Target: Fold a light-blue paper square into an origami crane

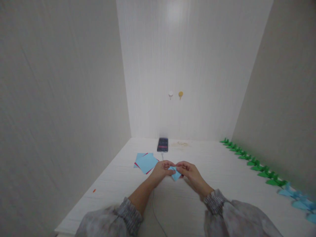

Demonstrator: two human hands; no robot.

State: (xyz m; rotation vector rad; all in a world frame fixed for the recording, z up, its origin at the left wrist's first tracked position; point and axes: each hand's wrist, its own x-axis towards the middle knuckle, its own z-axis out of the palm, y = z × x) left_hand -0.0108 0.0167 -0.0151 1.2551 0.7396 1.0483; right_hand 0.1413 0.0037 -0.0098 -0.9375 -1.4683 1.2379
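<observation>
Both hands meet above the white table [222, 184], pinching a small folded piece of light blue paper [175, 173]. My left hand [161, 170] grips its left side with closed fingers. My right hand [189, 171] holds its right side, fingers pressed together. The paper's lower tip points down between the hands. Both wrists wear grey patterned sleeves.
A stack of blue and red paper sheets [146, 163] lies left of the hands. A dark phone [162, 144] with a cable sits behind. Green folded paper figures [249, 161] and blue ones [298, 199] line the right wall. Two hooks [175, 94] hang on the back wall.
</observation>
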